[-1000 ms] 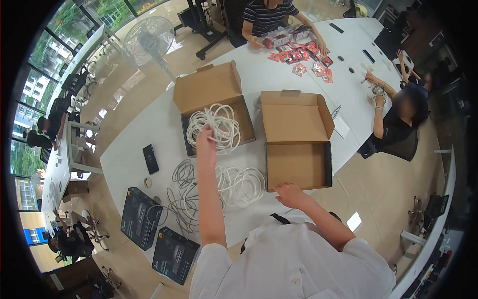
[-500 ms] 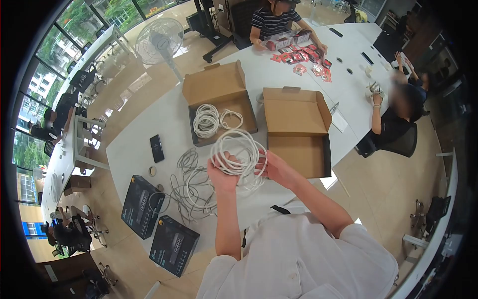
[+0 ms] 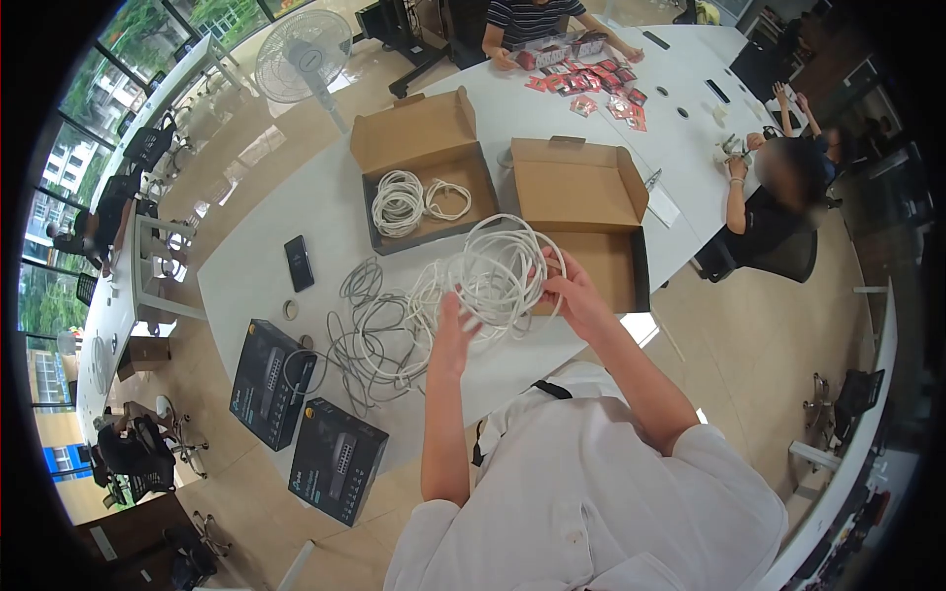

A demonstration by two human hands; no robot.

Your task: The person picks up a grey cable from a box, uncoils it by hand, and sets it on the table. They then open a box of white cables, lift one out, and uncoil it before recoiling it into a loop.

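Two hands are at one coil of white cable (image 3: 507,264), held above the white table (image 3: 246,295) in front of the gap between two open cartons. The right hand (image 3: 579,295) grips the coil at its right rim, with the fingers closed through the loops, and it alone bears the weight. The left hand (image 3: 455,330) is open, fingers spread and pointing up, and holds nothing. Its fingertips stand at the coil's lower left rim; contact there cannot be confirmed.

The coil lies up and to the right of the left hand and directly left of the right hand, which is the nearer. It is a near-round ring with no marked long axis, and its flat face tilts up toward the camera. Strands leave its left side and run down to the loose cable (image 3: 379,340) spread on the table just beside it.

The left carton (image 3: 414,133) holds two smaller bundled coils (image 3: 399,204). The right carton (image 3: 576,187) shows none in its visible part. Other persons sit at the table's far end, well apart.
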